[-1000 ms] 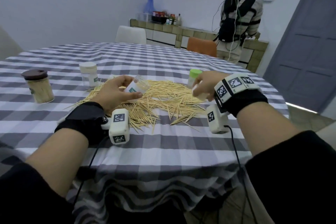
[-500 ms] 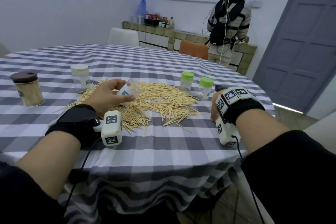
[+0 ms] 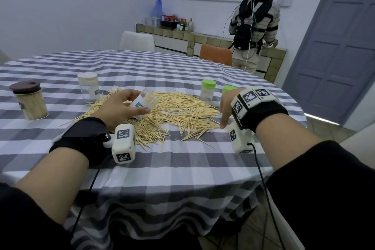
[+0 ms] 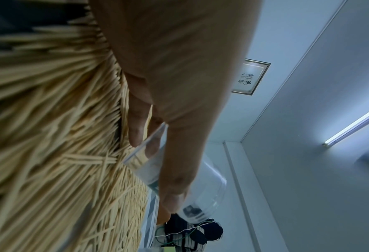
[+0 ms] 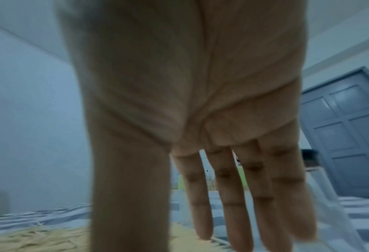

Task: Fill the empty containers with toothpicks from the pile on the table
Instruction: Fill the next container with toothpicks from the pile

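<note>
Toothpick pile (image 3: 162, 111) lies on the checked table (image 3: 182, 168). Left hand (image 3: 119, 107) grips a clear container (image 3: 145, 103) (tilted, uncapped) between thumb and fingers. Right hand (image 3: 226, 107) fingers (image 5: 239, 196) are straight, slightly spread.

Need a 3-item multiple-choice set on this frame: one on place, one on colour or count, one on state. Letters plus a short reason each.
1. Where is the brown-lidded jar?
A. far left of the table
B. between the green-lidded jars
C. in the right hand

2. How many green-lidded jars stand beyond the toothpick pile?
A. one
B. two
C. four

3. What is the left hand doing?
A. lying flat on the cloth
B. gripping a clear container, tilted
C. holding a lid

Key: 1 A, it stands apart at the left edge. 2 B, two green lids show, one partly behind the right hand. 3 B, fingers wrap the tilted container over the pile.
</note>
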